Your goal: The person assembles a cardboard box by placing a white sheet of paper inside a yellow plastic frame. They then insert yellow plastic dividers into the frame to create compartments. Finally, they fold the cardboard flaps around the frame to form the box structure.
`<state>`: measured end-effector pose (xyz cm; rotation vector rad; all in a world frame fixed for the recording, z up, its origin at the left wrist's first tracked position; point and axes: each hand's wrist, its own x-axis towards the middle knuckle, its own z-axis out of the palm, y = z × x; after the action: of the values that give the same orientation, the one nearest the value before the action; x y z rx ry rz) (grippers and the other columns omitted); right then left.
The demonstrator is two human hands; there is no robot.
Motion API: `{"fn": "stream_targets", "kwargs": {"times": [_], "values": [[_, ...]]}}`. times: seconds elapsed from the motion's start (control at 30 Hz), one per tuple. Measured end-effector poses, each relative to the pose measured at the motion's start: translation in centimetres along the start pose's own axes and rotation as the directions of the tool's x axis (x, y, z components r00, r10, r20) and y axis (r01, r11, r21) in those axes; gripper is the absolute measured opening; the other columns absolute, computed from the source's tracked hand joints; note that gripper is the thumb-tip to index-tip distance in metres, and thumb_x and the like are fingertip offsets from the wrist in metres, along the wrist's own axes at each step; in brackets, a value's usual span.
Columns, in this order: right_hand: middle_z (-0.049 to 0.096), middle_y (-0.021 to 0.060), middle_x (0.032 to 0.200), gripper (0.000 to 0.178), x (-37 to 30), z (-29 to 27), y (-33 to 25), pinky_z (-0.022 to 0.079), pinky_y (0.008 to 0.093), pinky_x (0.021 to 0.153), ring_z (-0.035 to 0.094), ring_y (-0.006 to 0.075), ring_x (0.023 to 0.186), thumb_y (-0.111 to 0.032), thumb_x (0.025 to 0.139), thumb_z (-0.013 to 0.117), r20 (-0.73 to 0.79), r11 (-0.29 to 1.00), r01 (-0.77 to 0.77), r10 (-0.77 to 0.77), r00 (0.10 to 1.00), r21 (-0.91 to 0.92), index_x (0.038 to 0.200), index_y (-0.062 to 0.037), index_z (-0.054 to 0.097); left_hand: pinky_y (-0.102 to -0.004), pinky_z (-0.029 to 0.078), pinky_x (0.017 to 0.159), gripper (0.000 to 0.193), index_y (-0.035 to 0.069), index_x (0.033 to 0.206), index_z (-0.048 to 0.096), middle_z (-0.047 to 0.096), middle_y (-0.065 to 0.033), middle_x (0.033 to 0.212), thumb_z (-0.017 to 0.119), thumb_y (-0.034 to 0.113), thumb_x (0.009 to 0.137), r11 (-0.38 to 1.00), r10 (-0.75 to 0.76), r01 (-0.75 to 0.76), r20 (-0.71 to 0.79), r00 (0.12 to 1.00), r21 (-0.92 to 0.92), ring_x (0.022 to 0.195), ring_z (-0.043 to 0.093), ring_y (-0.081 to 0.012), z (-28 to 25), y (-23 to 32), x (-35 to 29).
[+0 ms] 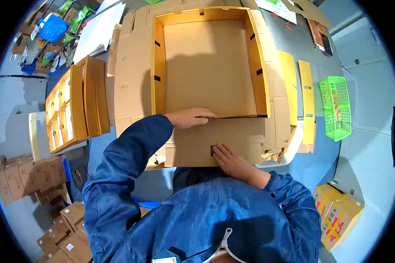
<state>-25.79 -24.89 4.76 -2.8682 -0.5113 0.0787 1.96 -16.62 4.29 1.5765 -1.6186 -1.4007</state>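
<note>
A shallow cardboard box (pixel 206 65) lies before me, brown inside, with golden-yellow walls standing on its left, far and right sides. Its near side is a brown flap (pixel 188 147) lying down toward my body, with a small dark slot in it. My left hand (pixel 191 118) rests along the fold between the box floor and the flap, fingers stretched out to the right. Flat on the flap, beside the slot, lies my right hand (pixel 233 164) with its fingers extended. Neither hand grips anything that I can see.
Larger flat cardboard (pixel 129 87) lies under the box. A golden divided tray (pixel 70 109) stands left. Yellow strips (pixel 306 96) and a green basket (pixel 336 107) are at right. White sheets (pixel 96 35) lie far left; taped cartons (pixel 338 215) stand low right.
</note>
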Motion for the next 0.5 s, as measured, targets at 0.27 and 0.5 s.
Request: {"fn": "stream_targets", "kwargs": {"times": [0.27, 0.5], "values": [[0.064, 0.0174, 0.085, 0.018, 6.1, -10.7, 9.1, 0.048, 0.0418, 0.068, 0.062, 0.0329, 0.08, -0.025, 0.083, 0.062, 0.266, 0.843, -0.269, 0.156, 0.951, 0.466, 0.092, -0.0107, 0.067, -0.0332, 0.037, 0.094, 0.034, 0.007, 0.123, 0.054, 0.059, -0.0089, 0.113, 0.043, 0.026, 0.097, 0.885, -0.144, 0.214, 0.196, 0.97, -0.414, 0.108, 0.05, -0.0205, 3.6, -0.2, -2.1], [0.068, 0.009, 0.079, 0.029, 11.0, -6.0, 18.0, 0.047, 0.0323, 0.067, 0.06, 0.0193, 0.072, -0.027, 0.077, 0.067, 0.528, 0.611, -0.488, 0.132, 0.839, 0.624, 0.093, -0.0029, 0.067, -0.0373, 0.042, 0.093, 0.024, 0.003, 0.109, 0.056, 0.056, -0.0169, 0.108, 0.056, 0.013, 0.087, 0.932, -0.002, 0.244, -0.668, 0.744, 0.268, 0.104, 0.052, -0.0321, -0.1, 4.4, -10.2]]}}
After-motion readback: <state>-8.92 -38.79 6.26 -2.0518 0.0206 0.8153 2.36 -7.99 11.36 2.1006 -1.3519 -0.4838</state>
